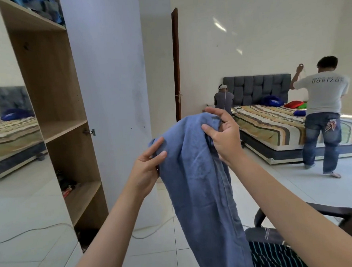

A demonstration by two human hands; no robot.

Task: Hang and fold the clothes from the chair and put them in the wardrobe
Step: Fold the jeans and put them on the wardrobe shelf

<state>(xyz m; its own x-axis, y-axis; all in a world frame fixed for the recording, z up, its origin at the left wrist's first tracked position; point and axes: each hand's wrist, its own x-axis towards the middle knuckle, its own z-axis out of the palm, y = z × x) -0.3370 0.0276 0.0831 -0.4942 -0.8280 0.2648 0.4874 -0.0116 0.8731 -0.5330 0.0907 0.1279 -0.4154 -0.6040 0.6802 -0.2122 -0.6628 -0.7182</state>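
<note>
White room, tiled floor (31, 214). Open wooden wardrobe (51, 95) at left, striped bed (273, 125) at right. Dark chair (299, 214) low right, striped cloth (275, 257) on it. Blue garment (196, 173) held up in middle, hanging down. Left hand (146, 166) pinches its left edge. Right hand (222, 134) grips its top.

"HORIZON" reads across the back of a standing person's grey T-shirt (323, 91).

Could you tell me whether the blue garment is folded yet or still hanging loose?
Still loose: the blue garment hangs unfolded from the left hand and right hand, which grip its top.
</note>
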